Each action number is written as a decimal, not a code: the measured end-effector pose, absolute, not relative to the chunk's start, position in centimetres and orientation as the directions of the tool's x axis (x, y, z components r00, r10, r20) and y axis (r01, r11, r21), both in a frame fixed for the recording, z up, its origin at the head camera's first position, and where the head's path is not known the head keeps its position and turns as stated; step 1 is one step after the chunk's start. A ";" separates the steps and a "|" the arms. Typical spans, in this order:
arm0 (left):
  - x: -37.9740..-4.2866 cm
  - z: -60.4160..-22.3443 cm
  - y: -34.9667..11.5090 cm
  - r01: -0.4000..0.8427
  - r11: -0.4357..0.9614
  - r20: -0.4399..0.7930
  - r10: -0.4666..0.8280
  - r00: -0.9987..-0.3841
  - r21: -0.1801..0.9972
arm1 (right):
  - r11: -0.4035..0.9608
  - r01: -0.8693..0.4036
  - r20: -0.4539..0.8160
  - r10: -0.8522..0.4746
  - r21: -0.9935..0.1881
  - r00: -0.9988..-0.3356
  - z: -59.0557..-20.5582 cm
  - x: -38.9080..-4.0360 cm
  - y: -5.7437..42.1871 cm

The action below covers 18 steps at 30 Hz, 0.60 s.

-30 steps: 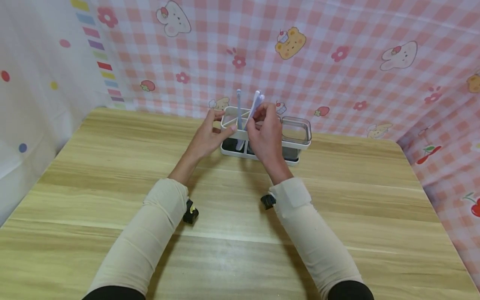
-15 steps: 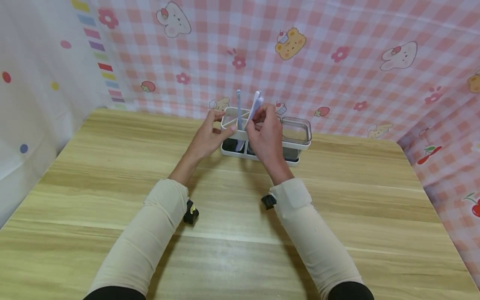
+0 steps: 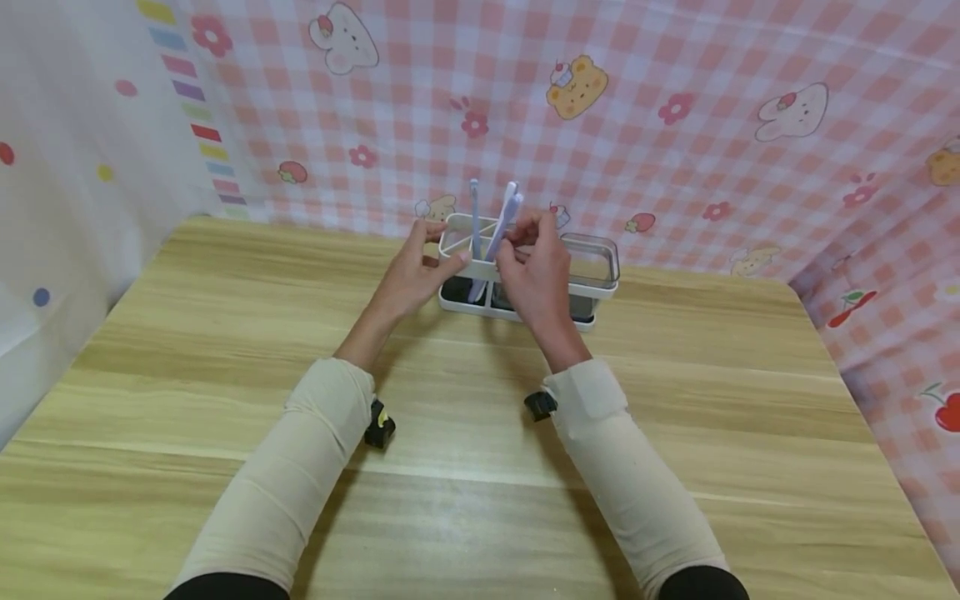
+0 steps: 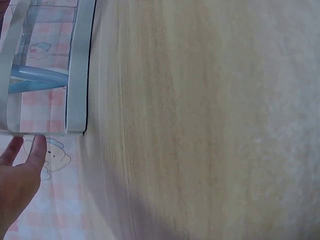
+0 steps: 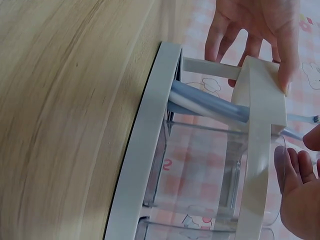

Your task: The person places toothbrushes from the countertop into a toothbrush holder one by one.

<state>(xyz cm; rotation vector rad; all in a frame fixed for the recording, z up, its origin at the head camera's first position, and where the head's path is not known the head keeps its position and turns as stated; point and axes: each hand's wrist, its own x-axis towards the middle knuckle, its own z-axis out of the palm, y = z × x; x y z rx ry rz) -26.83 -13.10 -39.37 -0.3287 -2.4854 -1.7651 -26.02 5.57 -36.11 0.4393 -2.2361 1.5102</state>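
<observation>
A white two-tier toothbrush holder stands at the back of the table. My left hand grips its left end; in the right wrist view the thumb of the left hand lies on the upper frame, fingers beyond it. One toothbrush stands upright in the divided left section. Beside it, two more toothbrushes lean to the right. My right hand is just right of these, fingers loosely bent with thumb and fingertips apart, near the rim of a clear cup hanging in the frame.
Another clear cup sits at the holder's right end. The wooden table reaches toward me. A pink checked cloth hangs close behind the holder, and a white cloth hangs at the left.
My right hand has let go of a toothbrush and moved slightly right; that toothbrush now leans beside its neighbour. The left hand keeps its grip on the holder.
</observation>
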 end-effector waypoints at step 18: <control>-24.9 -38.8 -14.1 0.224 0.690 0.252 0.062 -0.966 0.688 | 0.566 -0.528 0.579 -0.107 -0.633 -0.808 -36.6 -24.3 8.9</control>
